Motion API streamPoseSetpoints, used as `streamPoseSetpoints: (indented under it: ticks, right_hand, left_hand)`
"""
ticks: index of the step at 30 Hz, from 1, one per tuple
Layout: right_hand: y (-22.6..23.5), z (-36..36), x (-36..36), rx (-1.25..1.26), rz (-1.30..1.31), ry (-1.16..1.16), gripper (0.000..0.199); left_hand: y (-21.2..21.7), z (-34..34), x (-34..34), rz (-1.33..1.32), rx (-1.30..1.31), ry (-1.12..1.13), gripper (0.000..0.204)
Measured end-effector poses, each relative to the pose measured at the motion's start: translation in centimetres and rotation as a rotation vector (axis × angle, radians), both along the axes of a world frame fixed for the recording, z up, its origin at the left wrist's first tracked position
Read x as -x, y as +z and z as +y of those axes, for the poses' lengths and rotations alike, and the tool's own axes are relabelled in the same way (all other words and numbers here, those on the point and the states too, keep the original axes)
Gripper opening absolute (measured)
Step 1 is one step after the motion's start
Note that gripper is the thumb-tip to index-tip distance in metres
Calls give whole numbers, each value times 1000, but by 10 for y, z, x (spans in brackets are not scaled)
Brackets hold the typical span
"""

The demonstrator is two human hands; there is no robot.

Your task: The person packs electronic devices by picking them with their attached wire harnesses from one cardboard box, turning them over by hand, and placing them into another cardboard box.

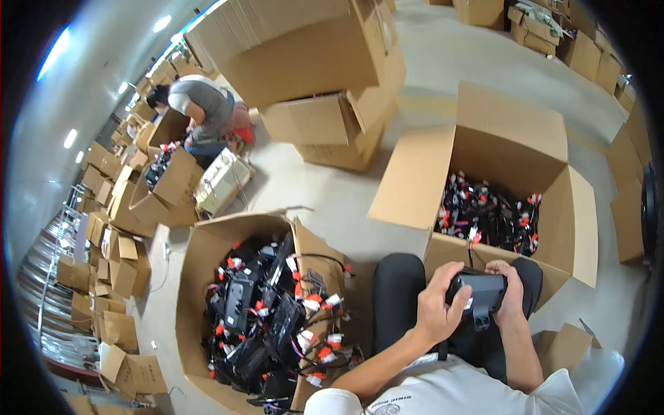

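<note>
Between my two hands, over my lap, is a black plastic device housing (487, 293) with a cable rising from its far side. My left hand (440, 304) grips its left side, the thumb lying over the face near a small white label. Closed round the right edge is my right hand (510, 289). To my left, an open carton (187, 304) is heaped with similar black units (239, 296) and cables with red and white connectors. In front of me an open carton (513, 117) holds a pile of dark cabled parts (487, 213).
Stacked large cartons (297, 55) stand ahead. At the far left a person (207, 104) bends over another box beside a pale case (225, 181). Many cartons line the left side, next to silvery ducting (48, 311). More boxes (626, 187) stand at the right edge. Cables (325, 259) overhang the left carton.
</note>
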State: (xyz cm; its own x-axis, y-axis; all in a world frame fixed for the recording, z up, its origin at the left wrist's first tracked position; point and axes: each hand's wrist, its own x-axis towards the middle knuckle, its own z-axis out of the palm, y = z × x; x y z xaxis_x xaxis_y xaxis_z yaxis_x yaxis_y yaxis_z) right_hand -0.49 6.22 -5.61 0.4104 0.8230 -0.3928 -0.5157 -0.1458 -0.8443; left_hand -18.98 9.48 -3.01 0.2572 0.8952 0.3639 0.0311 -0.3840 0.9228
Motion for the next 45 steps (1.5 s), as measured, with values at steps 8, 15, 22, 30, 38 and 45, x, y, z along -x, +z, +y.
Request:
streamPoseSetpoints:
  ticks: [8, 15, 22, 30, 38, 45]
  right_hand:
    - [5, -20, 1, 42, -95, -12, 27]
    - [-2, -34, -3, -21, -115, 16, 23]
    - [-26, -38, 12, -49, -168, 137, 21]
    - [-23, -64, 13, -125, -308, 100, 37]
    - [-9, -53, -8, -264, -479, 41, 53]
    - [35, -32, -42, -461, -514, 156, 66]
  left_hand:
    - [-11, -21, -6, 69, -2, 107, 41]
    - [-22, -22, -13, 23, 290, 82, 38]
    - [-24, -21, 11, 154, 812, 75, 26]
    - [-28, -18, -6, 12, 743, 96, 21]
    - [3, -19, -29, 93, 517, 105, 32]
    - [32, -8, -37, -25, 314, 67, 44]
